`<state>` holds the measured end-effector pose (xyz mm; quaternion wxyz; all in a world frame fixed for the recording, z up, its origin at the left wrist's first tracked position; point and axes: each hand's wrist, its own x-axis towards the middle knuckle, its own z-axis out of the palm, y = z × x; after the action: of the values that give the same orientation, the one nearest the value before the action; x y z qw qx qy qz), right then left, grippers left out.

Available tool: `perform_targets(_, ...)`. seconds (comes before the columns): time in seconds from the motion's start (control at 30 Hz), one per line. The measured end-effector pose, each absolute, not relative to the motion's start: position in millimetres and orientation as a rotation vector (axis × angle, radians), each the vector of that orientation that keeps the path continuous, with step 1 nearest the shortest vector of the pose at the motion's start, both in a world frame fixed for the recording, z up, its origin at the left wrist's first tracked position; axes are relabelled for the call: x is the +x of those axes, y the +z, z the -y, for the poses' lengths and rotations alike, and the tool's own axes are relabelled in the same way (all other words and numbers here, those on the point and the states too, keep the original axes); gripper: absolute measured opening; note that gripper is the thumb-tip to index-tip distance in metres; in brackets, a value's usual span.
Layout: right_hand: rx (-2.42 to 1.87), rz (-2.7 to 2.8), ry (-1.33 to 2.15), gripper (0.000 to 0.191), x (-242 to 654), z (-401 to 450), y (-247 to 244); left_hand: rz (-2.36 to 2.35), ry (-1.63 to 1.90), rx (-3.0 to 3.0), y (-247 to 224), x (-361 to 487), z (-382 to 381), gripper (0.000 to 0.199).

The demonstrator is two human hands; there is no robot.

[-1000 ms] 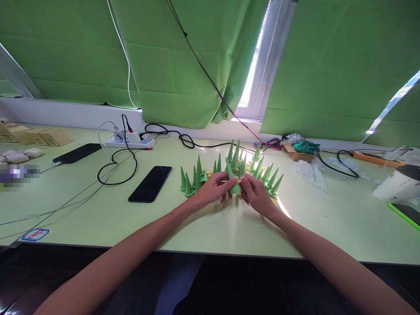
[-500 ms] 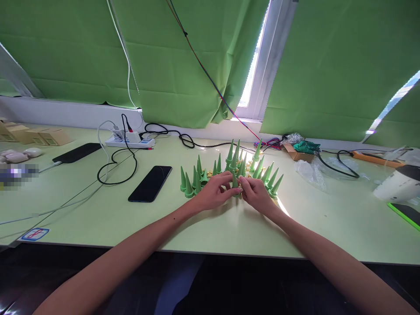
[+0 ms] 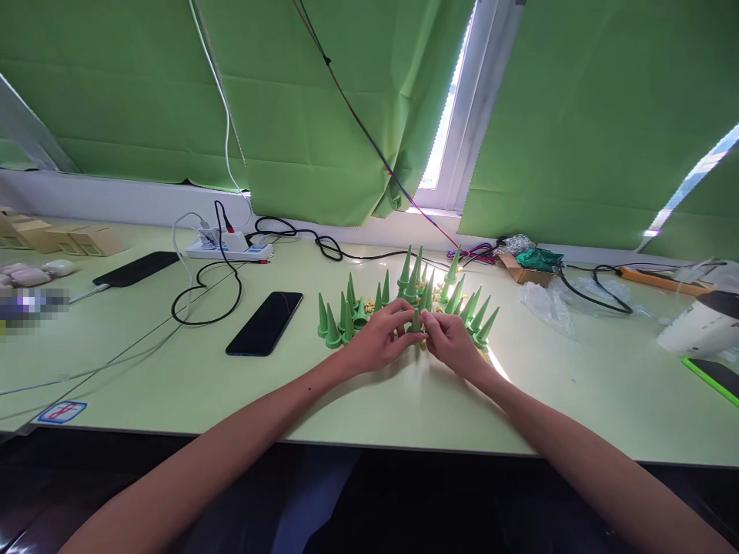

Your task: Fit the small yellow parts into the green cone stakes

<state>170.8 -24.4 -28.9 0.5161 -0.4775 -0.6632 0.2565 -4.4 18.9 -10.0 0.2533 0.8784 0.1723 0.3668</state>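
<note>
Between thumb and fingers, my left hand [image 3: 378, 340] grips a small green cone [image 3: 415, 322], just above the tabletop. My right hand [image 3: 453, 341] is closed in a pinch right beside that cone. What its fingertips hold is too small and covered to make out. Around both hands stand several more pointed green cones [image 3: 331, 329], most of them upright with flared bases. One cone among them [image 3: 360, 314] has a different tilt. Small yellowish pieces [image 3: 369, 305] lie scattered among the cones, partly hidden by my hands.
A black phone [image 3: 264, 323] lies left of the cones, with a second dark phone [image 3: 136, 268] farther left. Behind are a white power strip [image 3: 199, 249] and black cables [image 3: 329, 248]. To the right lie clear plastic [image 3: 547, 306], a small cardboard box [image 3: 518, 269] and a green-edged phone [image 3: 713, 378].
The cone in my left hand has tilted, and its tip now shows lower, nearer my right fingertips. Both hands have stayed almost in place.
</note>
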Motion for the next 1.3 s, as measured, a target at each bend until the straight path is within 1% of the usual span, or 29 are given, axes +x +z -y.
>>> perform_targets(0.1,-1.14,1.56,0.631,0.053,170,25,-28,-0.504,0.996,2.422,-10,-4,-18,0.018)
perform_targets(0.2,-1.127,1.527,0.631,0.052,168,26,-27,-0.557,0.993,2.406,-9,-3,-17,0.018)
perform_targets(0.43,-1.096,1.403,0.617,0.047,165,29,-19,-0.654,1.071,2.232,-6,-3,-14,0.029)
perform_targets(0.5,-1.098,1.368,0.618,0.046,165,31,-17,-0.713,1.076,2.172,-5,-2,-13,0.028)
perform_targets(0.57,-1.095,1.358,0.6,0.045,165,32,-15,-0.752,1.029,2.093,-3,-2,-13,0.028)
perform_targets(0.7,-1.09,1.382,0.56,0.045,164,33,-14,-0.748,0.818,1.887,1,-1,-13,0.047)
perform_targets(0.8,-1.087,1.423,0.559,0.046,164,33,-15,-0.68,0.669,1.723,3,-1,-13,0.053)
perform_targets(0.9,-1.06,1.463,0.602,0.045,164,32,-17,-0.641,0.625,1.649,4,-1,-13,0.051)
perform_targets(1.03,-1.035,1.488,0.64,0.044,164,32,-18,-0.64,0.66,1.64,4,-2,-14,0.046)
perform_targets(1.3,-1.043,1.494,0.693,0.047,165,34,-16,-0.618,0.711,1.766,3,-5,-15,0.038)
